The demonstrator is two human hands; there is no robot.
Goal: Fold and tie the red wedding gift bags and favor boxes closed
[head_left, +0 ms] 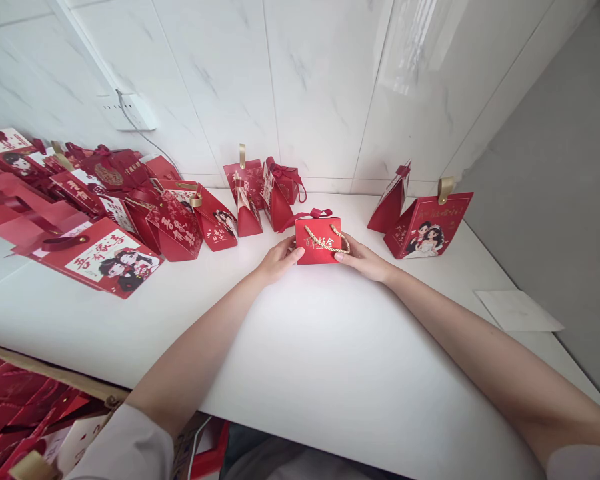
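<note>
Between my two hands a small red gift box (317,256) stands upright on the white table, with gold lettering, twisted gold cord handles and a dark red ribbon (321,213) at its top. My left hand (281,259) grips its left side, thumb on the front face. On the right side, my right hand (363,259) holds it, thumb at the front lower corner near the cord. The fingers behind the box are hidden. Closest on the right is a red triangular gift box (427,227) with a couple printed on it and a gold loop.
Several red gift boxes and bags (125,200) crowd the table's left side. A few more boxes (250,193) stand behind my left hand. A white sheet (517,310) lies at the right edge. A carton (30,413) of red packaging is lower left; a socket with a cable (130,112) is on the tiled wall.
</note>
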